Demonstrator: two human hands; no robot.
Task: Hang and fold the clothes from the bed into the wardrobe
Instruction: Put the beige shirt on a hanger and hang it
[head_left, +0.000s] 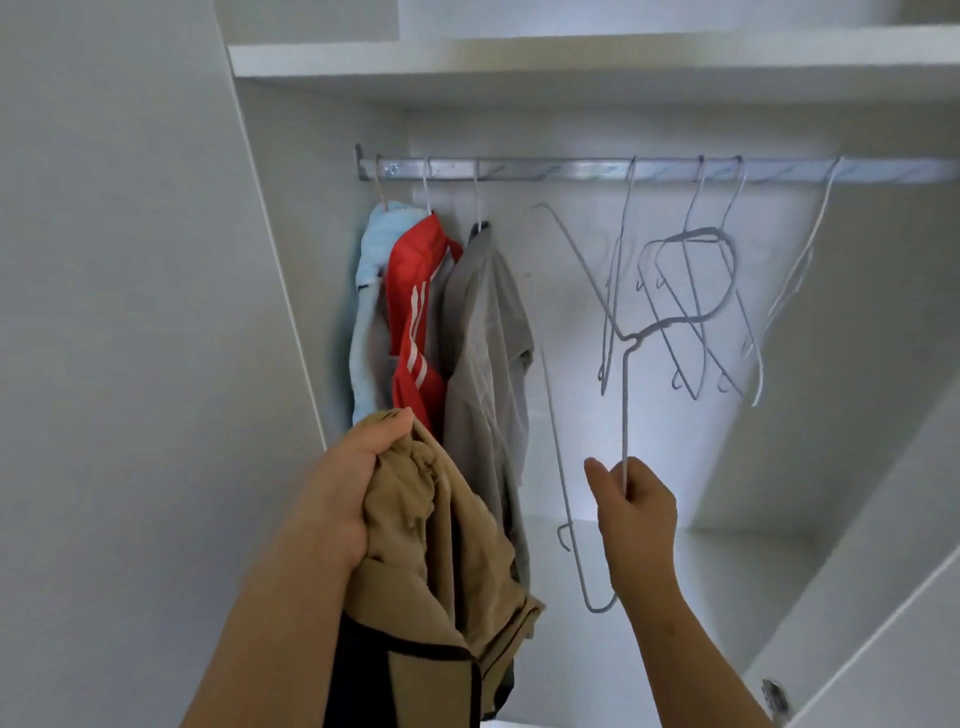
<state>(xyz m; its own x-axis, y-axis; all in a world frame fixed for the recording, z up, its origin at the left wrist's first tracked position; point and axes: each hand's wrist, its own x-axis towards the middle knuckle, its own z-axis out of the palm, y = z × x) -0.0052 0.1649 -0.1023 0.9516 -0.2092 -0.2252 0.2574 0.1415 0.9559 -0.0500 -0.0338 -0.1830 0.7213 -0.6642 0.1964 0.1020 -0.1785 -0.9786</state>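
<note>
I face an open white wardrobe with a metal rail (545, 170) across it. My left hand (345, 488) grips a bunched tan garment (441, 551) with dark trim, held up below the hanging clothes. My right hand (636, 512) pinches a white wire hanger (623, 395) by one arm, off the rail and tilted, its hook pointing up right among the other hangers. On the rail's left end hang a light blue garment (366, 312), a red top with white stripes (415, 312) and a grey shirt (485, 353).
Several empty white wire hangers (696, 312) hang on the rail's right half. A white shelf (571, 62) runs above the rail. The wardrobe's left wall (130, 312) and an open door (883, 571) at the right bound the space. A lower shelf (727, 561) lies behind my right hand.
</note>
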